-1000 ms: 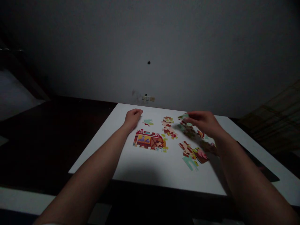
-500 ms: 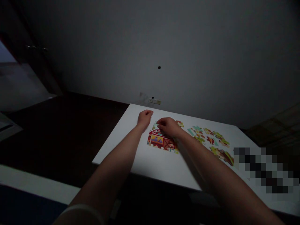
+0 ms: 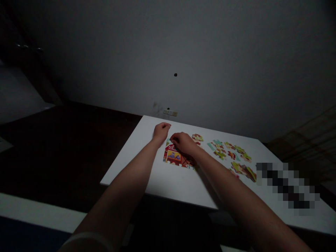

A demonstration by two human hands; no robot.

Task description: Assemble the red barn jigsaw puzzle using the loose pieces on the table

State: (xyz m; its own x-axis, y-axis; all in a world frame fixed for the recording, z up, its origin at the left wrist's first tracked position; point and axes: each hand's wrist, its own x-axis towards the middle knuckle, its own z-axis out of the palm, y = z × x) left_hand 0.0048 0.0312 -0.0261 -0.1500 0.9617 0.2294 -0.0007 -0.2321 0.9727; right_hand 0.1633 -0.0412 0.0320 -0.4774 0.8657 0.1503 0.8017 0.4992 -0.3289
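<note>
A partly joined jigsaw puzzle [image 3: 174, 156], with a red barn picture, lies flat on the white table [image 3: 154, 175]. My right hand [image 3: 183, 142] is over its upper part, fingers closed in a pinch at the upper left corner. A pale green puzzle piece [image 3: 168, 142] shows at those fingertips, mostly covered by them. Just beyond and left of the puzzle, my left hand [image 3: 161, 133] rests near the table with its fingers curled together. Whatever it may hold is hidden. Past the right hand lie a few joined pieces [image 3: 197, 137].
Several loose puzzle pieces [image 3: 231, 151] are spread to the right, with a larger green and brown group [image 3: 244, 170] nearer me. A pixelated object [image 3: 287, 185] lies at the table's right. Behind the table stands a wall with a socket [image 3: 170, 112].
My right hand has shifted slightly left over the puzzle, its fingertips nearer the upper left corner. The left hand stays almost still. The whole view has moved a little.
</note>
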